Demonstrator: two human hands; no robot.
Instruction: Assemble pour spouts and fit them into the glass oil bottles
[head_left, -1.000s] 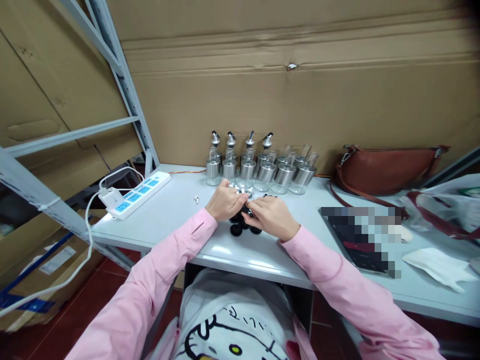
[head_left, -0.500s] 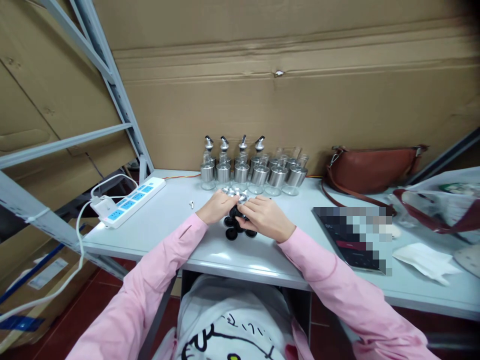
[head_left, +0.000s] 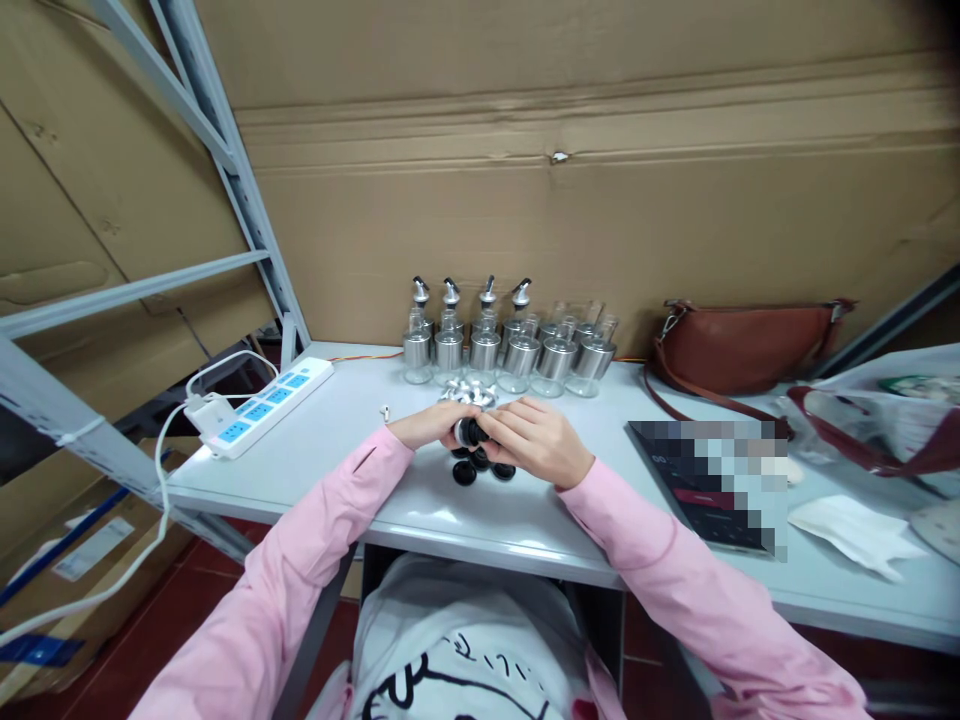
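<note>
My left hand (head_left: 429, 425) is closed round a silver pourer top (head_left: 459, 430), mostly hidden by its fingers. Against it, my right hand (head_left: 538, 440) grips a black stopper (head_left: 473, 432); the two parts meet between my fingertips. Whether they are joined I cannot tell. Just below lie several loose black stoppers (head_left: 464, 472), partly covered by my hands. Behind the hands is a small heap of silver pourer tops (head_left: 469, 391). Glass bottles with metal sleeves (head_left: 485, 352) stand in rows beyond, and several at the back carry fitted pourers (head_left: 488, 291).
A white power strip (head_left: 274, 405) with a plugged-in charger lies at the left. To the right are a brown handbag (head_left: 750, 345), a partly blurred tablet-like device (head_left: 675, 480), a white tissue (head_left: 855, 530) and a plastic bag (head_left: 892, 410). Cardboard (head_left: 525, 220) backs the table.
Both hands have drawn slightly back from the heap of silver tops, which now shows more fully. A silver top is now against the black stopper between my hands.
</note>
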